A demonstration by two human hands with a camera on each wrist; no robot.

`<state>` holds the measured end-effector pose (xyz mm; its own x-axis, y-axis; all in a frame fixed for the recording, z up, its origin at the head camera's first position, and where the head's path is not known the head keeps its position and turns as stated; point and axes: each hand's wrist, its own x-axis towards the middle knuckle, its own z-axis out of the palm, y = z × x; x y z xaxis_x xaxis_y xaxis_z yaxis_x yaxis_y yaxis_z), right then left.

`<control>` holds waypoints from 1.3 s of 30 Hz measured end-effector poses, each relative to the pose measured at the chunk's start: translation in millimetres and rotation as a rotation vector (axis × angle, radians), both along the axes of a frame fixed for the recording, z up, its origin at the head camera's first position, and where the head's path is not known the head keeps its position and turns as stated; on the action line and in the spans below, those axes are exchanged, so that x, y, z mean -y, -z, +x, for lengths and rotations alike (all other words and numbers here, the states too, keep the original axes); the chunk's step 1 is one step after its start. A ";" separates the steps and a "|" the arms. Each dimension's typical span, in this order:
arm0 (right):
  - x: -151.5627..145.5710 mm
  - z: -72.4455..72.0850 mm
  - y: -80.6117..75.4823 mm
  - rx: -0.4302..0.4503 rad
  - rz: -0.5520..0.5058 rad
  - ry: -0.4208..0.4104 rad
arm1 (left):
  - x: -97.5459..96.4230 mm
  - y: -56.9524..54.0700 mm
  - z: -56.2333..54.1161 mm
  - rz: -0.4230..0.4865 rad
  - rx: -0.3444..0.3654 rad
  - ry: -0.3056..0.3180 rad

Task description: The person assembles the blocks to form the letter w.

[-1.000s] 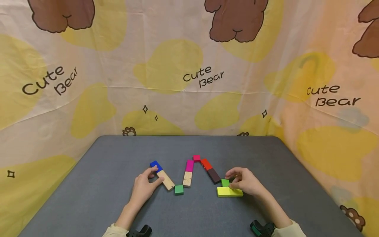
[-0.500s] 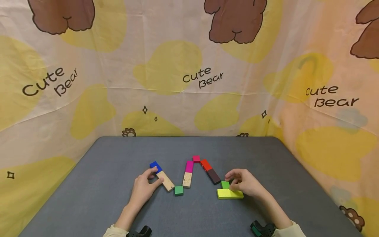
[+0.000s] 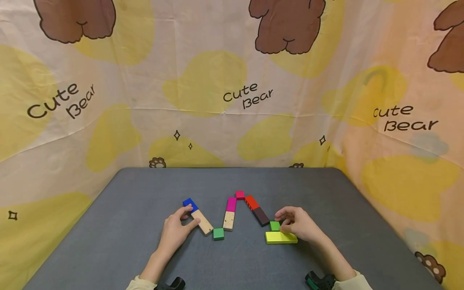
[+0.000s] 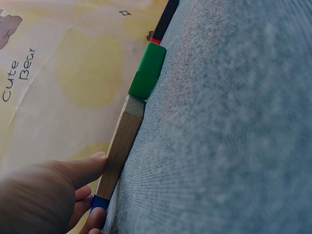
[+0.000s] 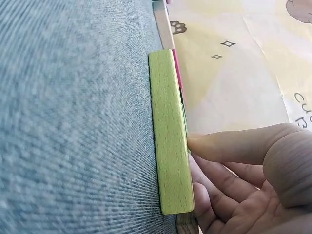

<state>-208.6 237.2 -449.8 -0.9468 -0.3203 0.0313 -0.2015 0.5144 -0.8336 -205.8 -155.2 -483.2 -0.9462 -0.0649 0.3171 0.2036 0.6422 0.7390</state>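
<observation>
In the head view my left hand (image 3: 176, 226) pinches a slanted pair of blocks end to end. Its index finger is by the blue block (image 3: 188, 203) and its thumb by the plain wooden block (image 3: 202, 223). A darker green cube (image 3: 218, 234) lies at the wooden end. My right hand (image 3: 299, 223) curls thumb and index finger about a light green cube (image 3: 274, 226). The thumb also meets the far edge of the flat yellow block (image 3: 281, 237). In the right wrist view, a small wood-grained piece (image 5: 186, 223) shows beyond the yellow block's end, mostly hidden.
Between the hands, a magenta block (image 3: 231, 204) and a wooden block (image 3: 228, 221) form a strip. A pink cube (image 3: 240, 195) tops it, with a red block (image 3: 251, 202) and a dark brown block (image 3: 261, 216) slanting right. The grey tabletop (image 3: 145, 185) meets a printed cloth (image 3: 203, 80).
The head view has shifted very slightly. Both hands keep nearly the same places and grips, and the row of blocks looks the same.
</observation>
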 end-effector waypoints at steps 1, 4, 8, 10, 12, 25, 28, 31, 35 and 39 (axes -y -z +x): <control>0.4 0.1 -0.2 -0.001 0.000 -0.001 | 0.1 0.1 0.0 -0.001 -0.003 0.001; 1.4 0.2 -0.7 -0.002 -0.002 -0.003 | 0.8 0.6 0.3 -0.001 -0.009 0.002; 2.8 0.4 -0.4 0.004 0.000 0.005 | 1.5 1.4 0.4 -0.001 -0.007 -0.002; 3.2 0.3 0.1 0.007 0.002 0.012 | 1.8 1.7 0.4 -0.003 -0.002 -0.004; 3.3 0.2 0.7 0.010 0.001 0.014 | 1.9 1.8 0.4 -0.003 0.000 -0.006; 0.7 2.1 1.6 -0.012 -0.014 0.055 | 2.5 1.1 0.7 0.000 -0.006 -0.014; -3.4 6.7 -0.4 -0.041 -0.024 0.077 | 2.4 1.4 0.7 -0.003 -0.012 -0.021; -10.2 12.9 -2.7 -0.068 -0.022 0.077 | 1.1 1.9 0.1 -0.006 -0.011 -0.022; -19.1 17.5 -4.6 -0.082 -0.009 0.027 | -0.4 3.5 -0.5 -0.004 -0.012 -0.015; -23.1 16.9 -5.5 -0.052 0.009 -0.070 | 0.0 4.8 -0.6 0.004 -0.010 -0.020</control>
<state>-191.6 260.3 -444.2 -0.9193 -0.3859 0.0768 -0.2803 0.5053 -0.8162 -206.4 -155.2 -487.9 -0.9414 -0.0854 0.3263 0.1979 0.6437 0.7393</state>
